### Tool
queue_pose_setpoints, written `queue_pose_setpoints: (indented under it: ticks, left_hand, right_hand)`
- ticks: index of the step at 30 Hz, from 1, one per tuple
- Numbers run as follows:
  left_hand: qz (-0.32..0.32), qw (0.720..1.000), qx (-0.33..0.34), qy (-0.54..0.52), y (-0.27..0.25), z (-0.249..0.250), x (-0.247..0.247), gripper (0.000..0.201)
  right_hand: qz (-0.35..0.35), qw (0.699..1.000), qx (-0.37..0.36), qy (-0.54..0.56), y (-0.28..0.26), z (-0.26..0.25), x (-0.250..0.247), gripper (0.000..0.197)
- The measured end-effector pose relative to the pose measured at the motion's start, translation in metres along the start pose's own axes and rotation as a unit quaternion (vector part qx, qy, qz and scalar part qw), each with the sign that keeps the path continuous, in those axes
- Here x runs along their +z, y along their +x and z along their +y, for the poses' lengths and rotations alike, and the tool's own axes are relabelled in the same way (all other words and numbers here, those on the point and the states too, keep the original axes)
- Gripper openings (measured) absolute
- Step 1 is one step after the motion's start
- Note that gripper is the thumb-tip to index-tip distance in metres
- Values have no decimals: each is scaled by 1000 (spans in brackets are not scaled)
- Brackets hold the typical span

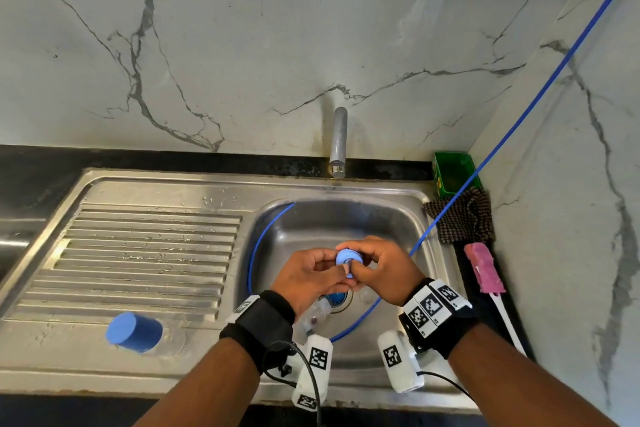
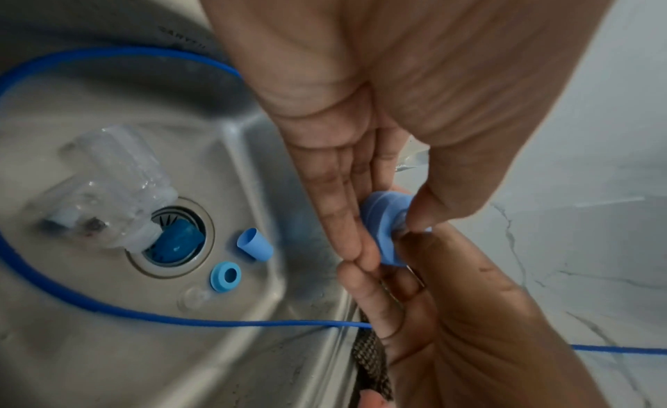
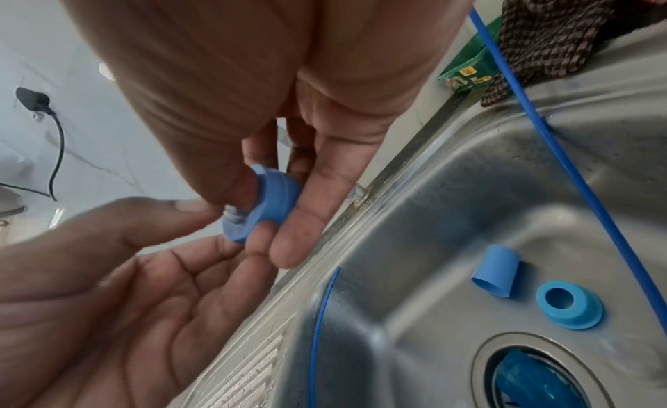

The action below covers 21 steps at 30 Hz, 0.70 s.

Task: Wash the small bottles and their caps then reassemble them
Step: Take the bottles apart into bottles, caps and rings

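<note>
Stainless-steel sink (image 1: 145, 253) with ribbed drainboard. Left hand (image 1: 311, 276) and right hand (image 1: 382, 270) together over the basin, both pinching a pale blue round plastic cap (image 1: 349, 258). Clear small plastic bottle (image 2: 111, 186) lying at the drain. Dark blue cylindrical cap (image 1: 134, 331) on the drainboard. Blue tapered cap (image 2: 254, 244) and light blue ring-shaped cap (image 2: 225, 275) on the basin floor.

Both hands raised together, left hand (image 1: 308, 276) and right hand (image 1: 382, 270) apparently pinching
</note>
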State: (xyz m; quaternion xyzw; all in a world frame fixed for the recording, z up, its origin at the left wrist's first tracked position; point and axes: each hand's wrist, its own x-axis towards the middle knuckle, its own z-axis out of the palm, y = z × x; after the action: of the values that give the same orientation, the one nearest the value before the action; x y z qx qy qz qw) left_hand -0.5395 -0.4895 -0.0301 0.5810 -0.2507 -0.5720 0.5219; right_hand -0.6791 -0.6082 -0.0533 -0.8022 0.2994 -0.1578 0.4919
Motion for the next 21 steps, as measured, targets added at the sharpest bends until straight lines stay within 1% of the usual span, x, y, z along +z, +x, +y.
queue_pose_setpoints:
  ticks: [3,6,8,10,13,15,16,18,21]
  left_hand:
    - [38,999,6,28,5,-3,-1,22]
    - [68,995,12,69,12,-6,-1,19]
    - [106,988,9,115,18,-10,-3,16]
    - [141,981,-2,131,25,-14,-5,14]
    - [143,981,-21,128,32,-19,-9,17]
    - [139,982,-31,123,39,-22,-12,16]
    - [137,983,-33,120,42,-24,-14,16]
    - [132,984,-39,111,49,-29,-19,17]
    - [119,988,-57,82,58,-37,-23,16]
  right_hand:
    - [5,1000,7,4,4,2,4,35]
    - [-19,1000,20,5,7,5,2,31]
    - [-43,998,35,38,7,5,1,36]
    - [-53,996,45,58,8,6,3,39]
    - [-51,996,49,54,13,12,7,41]
    - [-60,988,87,114,17,17,8,39]
    - [-65,983,103,137,19,20,7,42]
    - [-73,980,112,147,20,28,7,46]
    - [-79,982,107,134,23,44,10,39]
